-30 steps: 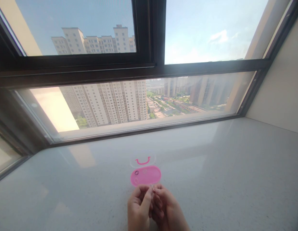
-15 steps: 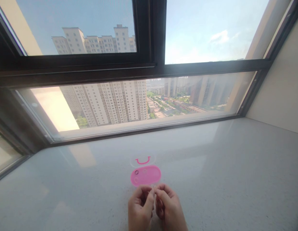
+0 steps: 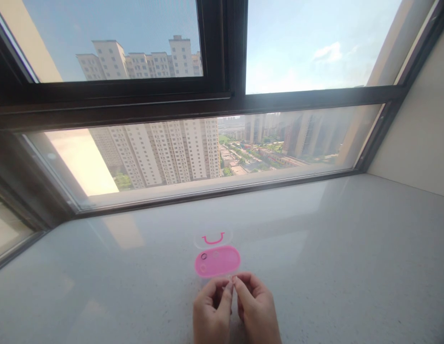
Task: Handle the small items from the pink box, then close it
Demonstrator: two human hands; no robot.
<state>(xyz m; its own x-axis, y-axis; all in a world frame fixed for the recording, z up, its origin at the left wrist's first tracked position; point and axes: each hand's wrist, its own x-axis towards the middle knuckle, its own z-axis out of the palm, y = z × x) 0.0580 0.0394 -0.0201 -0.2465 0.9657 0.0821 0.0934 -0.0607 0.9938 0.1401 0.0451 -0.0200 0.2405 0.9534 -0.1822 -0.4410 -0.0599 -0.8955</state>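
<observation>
My left hand (image 3: 211, 310) and my right hand (image 3: 256, 308) meet at the bottom middle, just above the pale stone sill (image 3: 332, 267). Both pinch thumb to forefinger around something tiny and nearly clear between them; I cannot make out what it is. Right beyond my fingertips lies a pink oval case (image 3: 217, 261) with a small dark ring (image 3: 203, 256) at its left end. Its clear lid with a pink curved handle (image 3: 213, 239) stands open behind it.
A wide window with a dark frame (image 3: 222, 102) rises at the far edge of the sill, with high-rise buildings outside. A beige wall (image 3: 418, 124) closes the right side. A side pane sits at the far left.
My hands have shifted slightly and the fingertips have drawn a little apart while still pinching. The pink case has not moved.
</observation>
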